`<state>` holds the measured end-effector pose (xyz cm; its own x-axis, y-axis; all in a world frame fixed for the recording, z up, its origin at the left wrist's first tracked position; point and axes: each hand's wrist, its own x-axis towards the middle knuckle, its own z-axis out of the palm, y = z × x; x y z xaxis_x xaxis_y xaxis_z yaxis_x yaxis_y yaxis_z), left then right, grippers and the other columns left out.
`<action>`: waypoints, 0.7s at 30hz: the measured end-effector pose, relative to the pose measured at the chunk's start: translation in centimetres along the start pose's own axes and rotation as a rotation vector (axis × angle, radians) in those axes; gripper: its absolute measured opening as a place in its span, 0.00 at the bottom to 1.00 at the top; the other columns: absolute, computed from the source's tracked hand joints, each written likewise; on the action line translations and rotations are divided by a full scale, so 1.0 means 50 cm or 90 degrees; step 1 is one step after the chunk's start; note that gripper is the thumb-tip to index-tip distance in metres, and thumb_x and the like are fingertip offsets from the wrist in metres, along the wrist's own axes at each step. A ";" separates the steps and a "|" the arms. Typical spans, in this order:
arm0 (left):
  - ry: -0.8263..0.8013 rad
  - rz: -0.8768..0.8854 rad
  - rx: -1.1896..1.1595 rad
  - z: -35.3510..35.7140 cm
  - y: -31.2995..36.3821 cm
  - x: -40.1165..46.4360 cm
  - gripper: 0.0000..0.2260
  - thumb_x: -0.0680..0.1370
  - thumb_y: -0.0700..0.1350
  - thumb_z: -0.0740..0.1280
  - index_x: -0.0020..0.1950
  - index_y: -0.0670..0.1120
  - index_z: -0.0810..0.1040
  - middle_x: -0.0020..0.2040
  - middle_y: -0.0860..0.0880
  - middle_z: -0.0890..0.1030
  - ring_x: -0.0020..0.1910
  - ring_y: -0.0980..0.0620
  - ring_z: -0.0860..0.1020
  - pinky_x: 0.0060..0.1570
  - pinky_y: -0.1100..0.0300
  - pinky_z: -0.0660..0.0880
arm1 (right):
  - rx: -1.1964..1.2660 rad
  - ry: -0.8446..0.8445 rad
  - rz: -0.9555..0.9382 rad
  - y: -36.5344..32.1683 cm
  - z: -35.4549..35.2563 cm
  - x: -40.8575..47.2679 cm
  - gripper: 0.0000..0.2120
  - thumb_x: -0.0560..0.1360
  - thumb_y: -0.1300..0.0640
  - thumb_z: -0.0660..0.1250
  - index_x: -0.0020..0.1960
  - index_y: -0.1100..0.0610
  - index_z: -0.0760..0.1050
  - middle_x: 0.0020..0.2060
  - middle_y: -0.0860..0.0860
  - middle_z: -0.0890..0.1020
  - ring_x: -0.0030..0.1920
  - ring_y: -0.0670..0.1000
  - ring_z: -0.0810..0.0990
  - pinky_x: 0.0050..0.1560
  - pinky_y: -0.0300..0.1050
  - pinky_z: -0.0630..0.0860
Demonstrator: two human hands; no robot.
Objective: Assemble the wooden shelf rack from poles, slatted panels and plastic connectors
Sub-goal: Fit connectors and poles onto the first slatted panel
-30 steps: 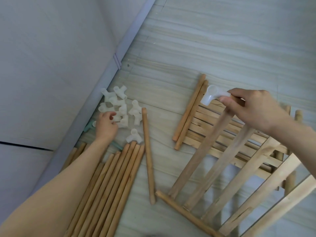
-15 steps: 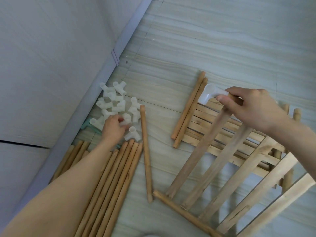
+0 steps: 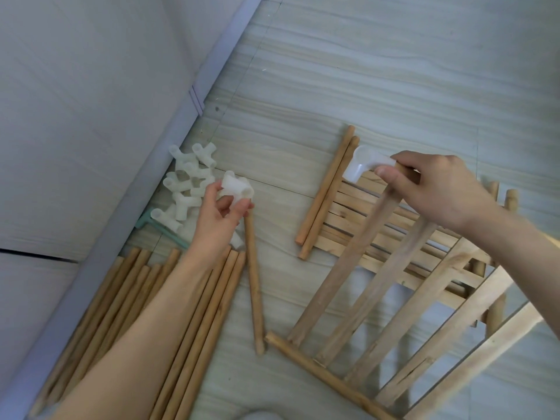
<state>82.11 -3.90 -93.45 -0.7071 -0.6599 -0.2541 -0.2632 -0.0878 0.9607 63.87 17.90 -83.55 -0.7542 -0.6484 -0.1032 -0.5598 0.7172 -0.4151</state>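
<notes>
My left hand [image 3: 220,216] pinches a white plastic connector [image 3: 238,188] just above the floor, beside the pile of white connectors [image 3: 185,184] near the wall. My right hand [image 3: 436,189] grips the top rail of a tilted slatted panel [image 3: 394,298], where a white corner connector [image 3: 363,166] is fitted on the rail's end. That panel's lower rail [image 3: 318,374] rests on the floor. Another slatted panel [image 3: 357,219] lies flat beneath it.
Several long poles [image 3: 194,313] lie bundled under my left forearm, and a single pole [image 3: 254,286] lies beside them. Two short poles [image 3: 327,189] rest on the flat panel's left edge. A grey skirting board [image 3: 169,140] and white wall run along the left. A pale green tool [image 3: 151,221] lies by the wall.
My left hand has picked one connector out of the pile and lifted it toward the right. My right hand and the tilted panel have stayed in place.
</notes>
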 end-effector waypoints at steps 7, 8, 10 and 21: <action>-0.064 -0.054 -0.040 0.042 0.016 -0.016 0.12 0.74 0.32 0.65 0.53 0.46 0.71 0.51 0.40 0.78 0.42 0.55 0.78 0.35 0.72 0.70 | 0.004 0.008 0.015 0.011 -0.009 -0.006 0.19 0.76 0.42 0.58 0.31 0.52 0.64 0.26 0.49 0.69 0.33 0.55 0.68 0.39 0.51 0.70; -0.072 -0.099 -0.026 0.045 0.008 -0.016 0.11 0.70 0.35 0.66 0.49 0.47 0.71 0.51 0.40 0.76 0.44 0.52 0.76 0.35 0.70 0.70 | 0.004 0.007 0.014 0.011 -0.009 -0.006 0.19 0.76 0.42 0.58 0.31 0.52 0.64 0.26 0.49 0.69 0.33 0.55 0.68 0.39 0.52 0.70; -0.091 -0.193 0.011 0.055 -0.010 -0.019 0.12 0.65 0.44 0.66 0.47 0.49 0.69 0.47 0.44 0.74 0.43 0.50 0.73 0.35 0.65 0.68 | 0.000 0.003 0.012 0.011 -0.009 -0.006 0.20 0.77 0.42 0.58 0.31 0.52 0.63 0.26 0.49 0.68 0.33 0.55 0.68 0.39 0.52 0.70; 0.059 -0.108 0.753 0.105 -0.054 0.054 0.19 0.77 0.50 0.66 0.60 0.39 0.66 0.57 0.40 0.77 0.56 0.39 0.76 0.47 0.52 0.70 | 0.005 0.035 0.022 0.033 -0.016 -0.015 0.20 0.76 0.42 0.58 0.33 0.55 0.67 0.26 0.49 0.68 0.31 0.50 0.67 0.35 0.48 0.65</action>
<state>77.49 -1.53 -97.29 -0.5675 -0.7618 -0.3126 -0.8234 0.5289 0.2058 63.24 19.76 -83.45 -0.7907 -0.6086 -0.0671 -0.5310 0.7361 -0.4198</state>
